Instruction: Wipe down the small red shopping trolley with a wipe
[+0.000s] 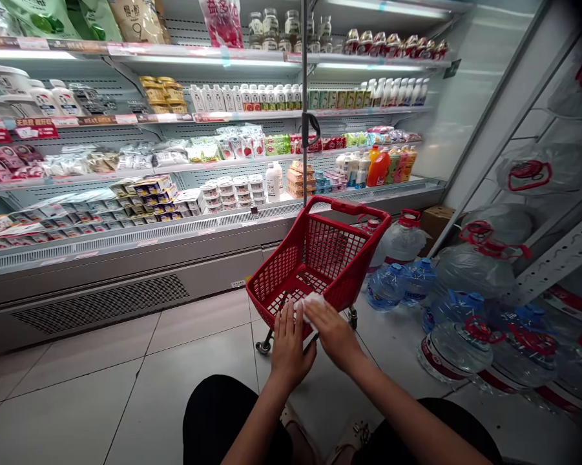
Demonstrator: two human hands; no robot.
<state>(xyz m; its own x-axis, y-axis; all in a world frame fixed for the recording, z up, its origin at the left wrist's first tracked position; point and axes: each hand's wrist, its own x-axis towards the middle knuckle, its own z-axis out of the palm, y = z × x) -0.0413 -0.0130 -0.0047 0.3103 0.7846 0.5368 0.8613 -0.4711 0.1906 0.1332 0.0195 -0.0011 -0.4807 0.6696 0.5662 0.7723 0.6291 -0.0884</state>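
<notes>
A small red wheeled shopping basket (320, 258) stands on the tiled floor in front of me, its handle raised at the far side. My left hand (289, 345) rests flat against the basket's near rim, fingers stretched out. My right hand (332, 329) lies beside it, pressing a white cloth or tissue (311, 302) onto the same rim. My knees in black show at the bottom of the view.
A long refrigerated shelf unit (198, 161) with dairy, drinks and packaged food runs along the back. Several large water bottles (460, 284) with red handles lie piled on the floor at right. A thin metal pole (304, 97) rises behind the basket. Pale floor tiles (101, 400) spread left.
</notes>
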